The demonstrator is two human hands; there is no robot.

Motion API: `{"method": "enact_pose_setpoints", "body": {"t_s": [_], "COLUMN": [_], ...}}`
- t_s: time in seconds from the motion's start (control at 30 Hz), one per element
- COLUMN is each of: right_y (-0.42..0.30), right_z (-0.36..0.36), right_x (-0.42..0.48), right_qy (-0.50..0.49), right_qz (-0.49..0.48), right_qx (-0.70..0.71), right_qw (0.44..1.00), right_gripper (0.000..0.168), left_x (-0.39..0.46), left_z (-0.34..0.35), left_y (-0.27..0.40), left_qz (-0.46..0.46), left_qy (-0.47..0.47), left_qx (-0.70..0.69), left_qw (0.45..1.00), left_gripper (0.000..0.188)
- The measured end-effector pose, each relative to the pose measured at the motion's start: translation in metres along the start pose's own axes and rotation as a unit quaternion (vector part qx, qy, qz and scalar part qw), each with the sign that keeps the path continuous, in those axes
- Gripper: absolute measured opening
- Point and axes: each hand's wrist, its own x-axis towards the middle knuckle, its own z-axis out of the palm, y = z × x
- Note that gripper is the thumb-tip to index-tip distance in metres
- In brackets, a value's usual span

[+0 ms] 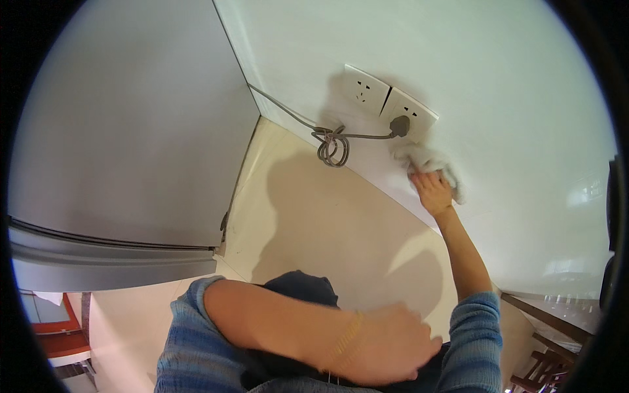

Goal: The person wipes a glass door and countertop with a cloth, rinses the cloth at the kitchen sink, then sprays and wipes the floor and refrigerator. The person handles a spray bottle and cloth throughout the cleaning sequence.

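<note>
My right hand (432,190) presses a crumpled whitish cloth (427,159) against the glossy white wall (516,147), just below a pair of wall sockets. Into the right socket plate (422,120) goes a grey plug (399,126); the left socket plate (363,91) has nothing plugged in. A grey power cord (334,147), bundled in loops, hangs left of the cloth. Across my body, low in the picture, lies my left hand (393,344), blurred, with a gold-coloured bracelet (348,339) at the wrist. Nothing is seen in it, and its fingers are partly hidden.
A large grey appliance cabinet, perhaps a refrigerator (132,127), stands at the left, and the cord runs behind it. Beige floor tiles (324,211) lie below the wall. Dark wooden furniture (545,373) is at the lower right, and a red cabinet (59,339) at the lower left.
</note>
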Motion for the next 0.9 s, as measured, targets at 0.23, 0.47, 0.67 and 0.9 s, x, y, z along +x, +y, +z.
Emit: {"method": "enact_pose_setpoints", "body": {"t_s": [0.23,0.47,0.67,0.9], "right_y": [0.021,0.022,-0.027,-0.004], "right_z": [-0.122,-0.107,-0.049,-0.083], "right_x": [0.055,0.184,0.25,0.239], "right_qy": [-0.035,-0.121,-0.146,-0.166], "right_qz": [-0.116,-0.222,-0.267,-0.204], "right_qx": [0.1,-0.024,-0.134,0.032], "right_qw": [0.987,0.967,0.943,0.964], "right_gripper": [0.014,0.029,0.035,0.035], "left_x": [-0.045,0.0,0.002,-0.051], "left_z": [0.032,0.021,0.053,0.027], "left_y": [-0.238,-0.307,-0.283,-0.322], "left_qz": [0.066,0.09,0.029,-0.096], "left_qy": [0.387,0.523,0.449,0.768], "left_qx": [-0.586,-0.791,-0.838,-0.571], "left_qw": [0.709,0.306,0.308,0.272], "left_gripper": [0.056,0.028,0.027,0.016]}}
